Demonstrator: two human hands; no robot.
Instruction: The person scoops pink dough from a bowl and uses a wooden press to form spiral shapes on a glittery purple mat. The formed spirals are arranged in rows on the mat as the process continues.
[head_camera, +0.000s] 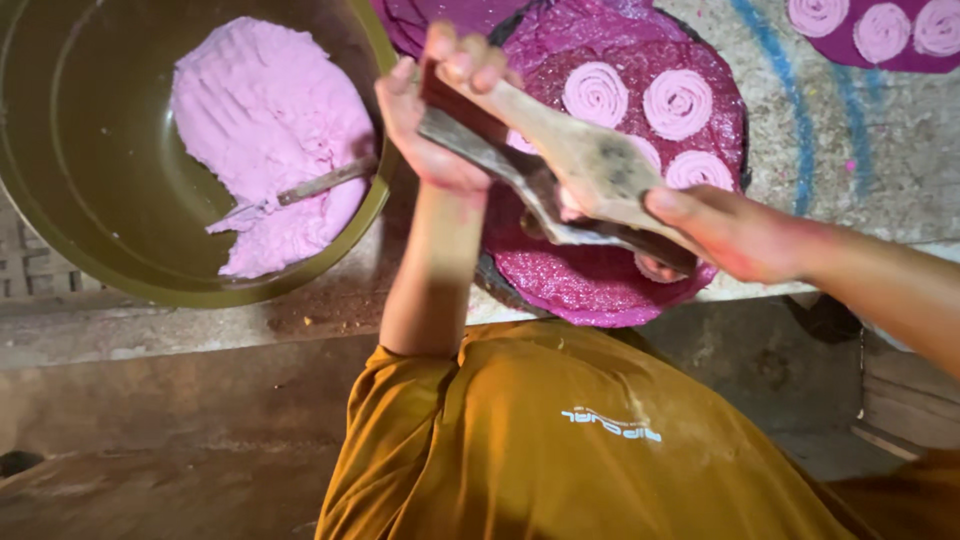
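The large olive-green basin (70, 240) is the landmark, holding pink dough (265, 130) with a spoon handle (325, 183) lying in it. Right of the basin lies a round purple mat (590, 290) bearing pink spirals (678, 102); its near edge overhangs the concrete ledge (200, 325). Above that mat, the left hand (435, 110) and right hand (730, 235) are both closed around a wooden press (580, 160), one at each end. Farther right sits another mat (850, 50), with bare painted floor between.

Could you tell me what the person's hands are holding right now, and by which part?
Both hold a hinged wooden press: the left hand grips its far handle ends, the right hand its near end, over the purple mat.
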